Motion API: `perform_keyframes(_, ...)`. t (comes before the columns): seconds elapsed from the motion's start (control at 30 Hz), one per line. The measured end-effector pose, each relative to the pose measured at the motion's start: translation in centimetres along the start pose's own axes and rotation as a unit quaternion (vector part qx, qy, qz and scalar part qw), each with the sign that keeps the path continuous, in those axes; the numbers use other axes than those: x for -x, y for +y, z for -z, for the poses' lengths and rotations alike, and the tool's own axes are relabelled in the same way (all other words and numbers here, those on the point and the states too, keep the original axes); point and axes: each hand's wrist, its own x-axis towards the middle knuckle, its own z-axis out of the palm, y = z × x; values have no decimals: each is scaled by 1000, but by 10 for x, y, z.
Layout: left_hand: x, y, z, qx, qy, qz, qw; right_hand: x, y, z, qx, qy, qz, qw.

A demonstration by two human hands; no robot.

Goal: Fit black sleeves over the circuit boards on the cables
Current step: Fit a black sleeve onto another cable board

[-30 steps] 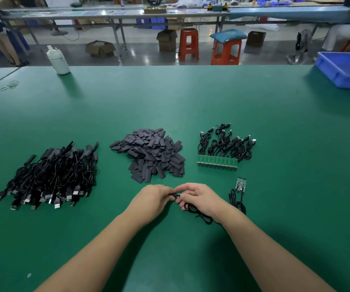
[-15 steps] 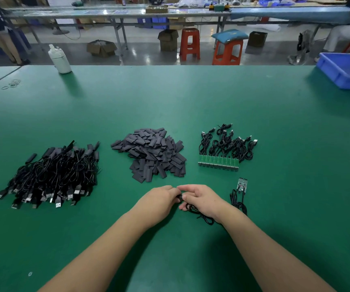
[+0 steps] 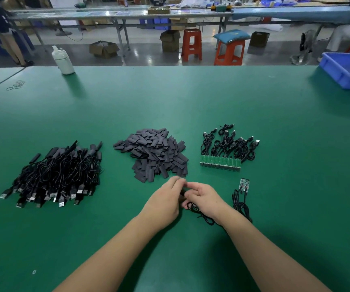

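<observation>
green table broad beyond piles

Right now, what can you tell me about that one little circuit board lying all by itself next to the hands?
The single circuit board is small, green and rectangular, with tiny dark and pale parts on top, too small to make out. It lies flat and bare on the green table, with no black sleeve on it. A thin black cable runs from its near end and coils loosely toward the person. It sits near the row of green boards, apart from them, and to the right of the right hand, which does not touch it.
</observation>
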Motion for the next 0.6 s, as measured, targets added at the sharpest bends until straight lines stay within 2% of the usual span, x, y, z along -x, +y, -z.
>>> perform_keyframes(0.07, 3, 5, -2, 136, 104, 92, 981, 0, -3, -1, -63, 39, -10, 997)
perform_keyframes(0.13, 5, 11, -4, 234, 161, 172, 943, -1, -8, -3, -151, 96, -10, 984)
perform_keyframes(0.17, 6, 14, -5, 256, 168, 195, 932, -2, -11, -4, -239, 123, -12, 963)
perform_keyframes(0.27, 13, 22, -10, 278, 157, 207, 925, -5, -21, -14, -501, 154, -12, 852)
perform_keyframes(0.33, 16, 25, -11, 309, 131, 203, 920, -8, -29, -21, -563, 147, -2, 814)
perform_keyframes(0.37, 17, 25, -10, 330, 118, 202, 915, -10, -32, -24, -569, 145, 1, 809)
perform_keyframes(0.43, 16, 23, -5, 361, 107, 211, 902, -11, -38, -30, -560, 137, 5, 817)
perform_keyframes(0.5, 16, 17, 2, 369, 111, 226, 895, -10, -41, -30, -511, 125, 14, 850)
perform_keyframes(0.57, 16, 5, 14, 351, 131, 230, 898, -7, -44, -24, -365, 135, 17, 921)
perform_keyframes(0.6, 16, -5, 23, 323, 145, 236, 905, -5, -45, -18, -234, 161, 14, 959)
